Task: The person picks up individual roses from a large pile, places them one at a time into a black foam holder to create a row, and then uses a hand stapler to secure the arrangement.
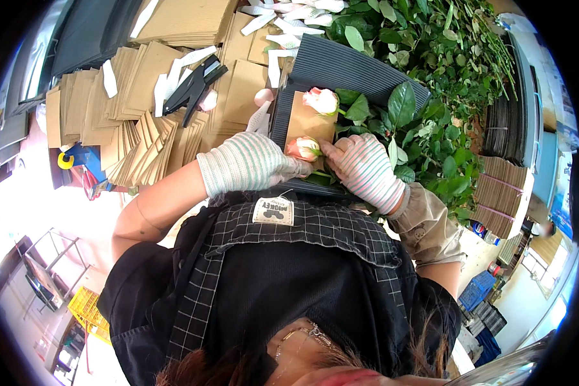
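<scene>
Two pale pink roses lie one behind the other on a brown cardboard sheet (305, 118), over a black corrugated sheet (360, 67). My left hand (254, 164), in a striped knit glove, is closed at the near side of the nearer rose (302, 148); its fingertips are partly hidden. My right hand (365, 169), gloved alike, pinches at the right side of that same rose, where bloom and stem meet. The farther rose (320, 101) rests untouched beyond both hands, its leafy stem pointing right.
A black stapler (195, 88) lies on stacked brown cardboard pieces (141, 80) at the left. White folded paper strips (291, 27) are scattered at the back. Leafy rose stems (431, 58) pile up on the right, beside bundled cardboard (500, 193). A tape dispenser (83, 161) sits far left.
</scene>
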